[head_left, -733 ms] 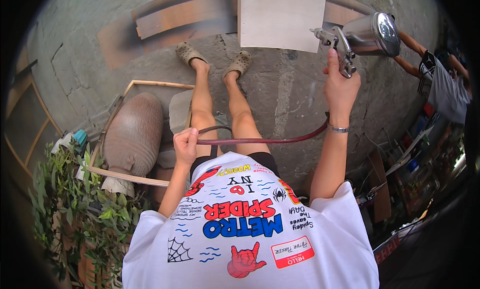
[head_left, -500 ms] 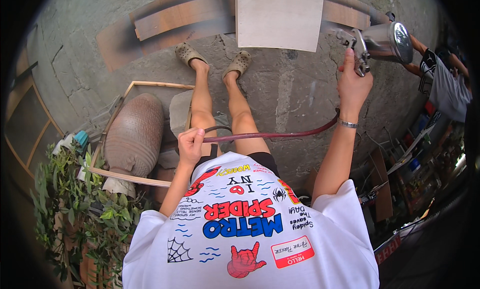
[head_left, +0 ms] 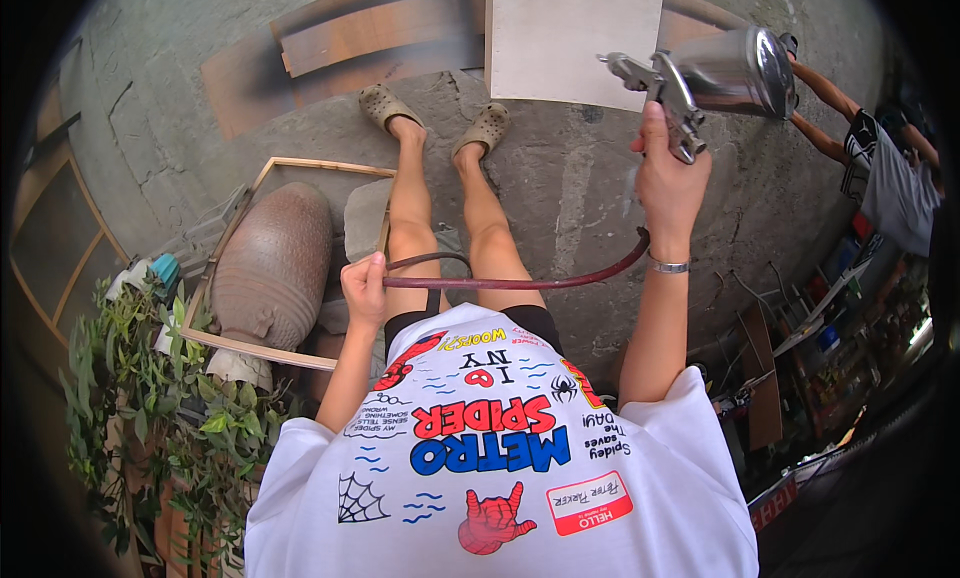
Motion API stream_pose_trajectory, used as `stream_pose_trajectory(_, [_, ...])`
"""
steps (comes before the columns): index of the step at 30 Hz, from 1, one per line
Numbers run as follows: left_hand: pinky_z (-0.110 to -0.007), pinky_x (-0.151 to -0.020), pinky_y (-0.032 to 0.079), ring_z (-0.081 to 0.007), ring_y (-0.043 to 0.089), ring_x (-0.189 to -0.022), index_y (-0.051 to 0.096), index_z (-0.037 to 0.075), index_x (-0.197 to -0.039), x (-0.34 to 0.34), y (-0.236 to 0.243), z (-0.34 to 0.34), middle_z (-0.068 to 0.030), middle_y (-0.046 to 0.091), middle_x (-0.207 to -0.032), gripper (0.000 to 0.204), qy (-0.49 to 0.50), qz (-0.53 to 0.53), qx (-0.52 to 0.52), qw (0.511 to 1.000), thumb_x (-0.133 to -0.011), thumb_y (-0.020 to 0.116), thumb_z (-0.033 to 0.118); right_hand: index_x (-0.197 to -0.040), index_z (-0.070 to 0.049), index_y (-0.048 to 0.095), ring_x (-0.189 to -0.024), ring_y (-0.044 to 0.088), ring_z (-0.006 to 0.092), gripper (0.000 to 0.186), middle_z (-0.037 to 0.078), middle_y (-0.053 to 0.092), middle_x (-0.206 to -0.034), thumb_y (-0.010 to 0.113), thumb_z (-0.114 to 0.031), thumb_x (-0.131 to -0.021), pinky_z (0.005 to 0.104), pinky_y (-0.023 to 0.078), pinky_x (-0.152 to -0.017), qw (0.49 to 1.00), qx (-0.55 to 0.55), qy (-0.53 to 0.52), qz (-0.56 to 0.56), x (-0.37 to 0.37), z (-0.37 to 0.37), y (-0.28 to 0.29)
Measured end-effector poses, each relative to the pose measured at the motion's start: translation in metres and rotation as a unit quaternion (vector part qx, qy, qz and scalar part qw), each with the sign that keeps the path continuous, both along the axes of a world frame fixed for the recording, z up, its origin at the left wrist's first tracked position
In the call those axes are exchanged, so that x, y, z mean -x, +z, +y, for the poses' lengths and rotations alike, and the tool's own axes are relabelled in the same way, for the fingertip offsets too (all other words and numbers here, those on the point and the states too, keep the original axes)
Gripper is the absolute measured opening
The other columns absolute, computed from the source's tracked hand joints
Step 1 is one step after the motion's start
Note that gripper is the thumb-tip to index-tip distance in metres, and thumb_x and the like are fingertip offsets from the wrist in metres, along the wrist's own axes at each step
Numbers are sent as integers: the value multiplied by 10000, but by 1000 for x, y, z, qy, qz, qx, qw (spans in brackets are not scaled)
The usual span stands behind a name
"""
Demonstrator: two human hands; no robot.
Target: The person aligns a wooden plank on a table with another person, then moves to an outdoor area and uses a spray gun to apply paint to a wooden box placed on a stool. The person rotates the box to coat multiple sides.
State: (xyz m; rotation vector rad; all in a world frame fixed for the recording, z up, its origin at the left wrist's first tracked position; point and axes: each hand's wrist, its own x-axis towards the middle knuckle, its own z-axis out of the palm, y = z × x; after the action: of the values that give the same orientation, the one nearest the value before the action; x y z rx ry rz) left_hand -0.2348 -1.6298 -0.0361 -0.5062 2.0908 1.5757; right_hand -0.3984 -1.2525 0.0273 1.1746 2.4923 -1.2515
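Before right edge of board (head_left: pixel 565 43), spray gun (head_left: pixel 705 76) was gripped by right hand (head_left: pixel 672 178); past open floor (head_left: pixel 585 213), hose (head_left: pixel 520 284) was clasped by left hand (head_left: pixel 365 290).

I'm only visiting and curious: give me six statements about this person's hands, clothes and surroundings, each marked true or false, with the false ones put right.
1. The right hand grips a silvery spray gun. True.
2. Both wrists are bare. False: a silvery band circles the right wrist.
3. The left hand holds a dark red hose. True.
4. Bright red boots are being worn. False: these are beige clogs.
5. A large brown jar is on the person's left. True.
6. The shirt is plain black. False: it is a white printed T-shirt.
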Motion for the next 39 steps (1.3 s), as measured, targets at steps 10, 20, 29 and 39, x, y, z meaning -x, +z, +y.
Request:
stream_pose_trajectory(10, [-353, -511, 238, -117, 321, -518, 389, -13, -594, -10, -9, -15, -35, 353, -550, 528, 39, 0, -14, 999, -1060, 525, 193, -906, 28, 753, -604, 513, 77, 379, 15, 600, -623, 749, -344, -975, 286, 422, -560, 997, 12, 82, -6, 14, -42, 1])
stream_pose_trajectory(20, [-353, -507, 239, -118, 332, -500, 397, -4, -581, -12, -8, -22, -31, 369, -538, 526, 69, -11, -27, 997, -1058, 506, 189, -995, 14, 768, -610, 520, 72, 365, 16, 623, -652, 748, -350, -979, 269, 423, -566, 987, 117, 101, 48, 25, -67, 6])
stream_pose_trajectory(29, [-352, -515, 270, -129, 365, -521, 428, -31, -630, -2, 0, -12, -58, 382, -567, 479, 15, 2, -10, 1000, -1046, 539, 179, -962, 35, 765, -599, 520, 80, 400, 38, 608, -621, 757, -365, -965, 291, 430, -560, 994, -41, 97, 1, 31, -47, 3])
stream_pose_trajectory(39, [-375, -525, 288, -194, 361, -529, 437, -43, -665, 9, 8, 10, -98, 367, -595, 445, -42, 3, -10, 999, -1030, 573, 173, -853, 17, 756, -629, 632, 119, 465, 52, 672, -653, 743, -433, -967, 304, 482, -613, 995, -85, 24, -41, 29, 10, 0])
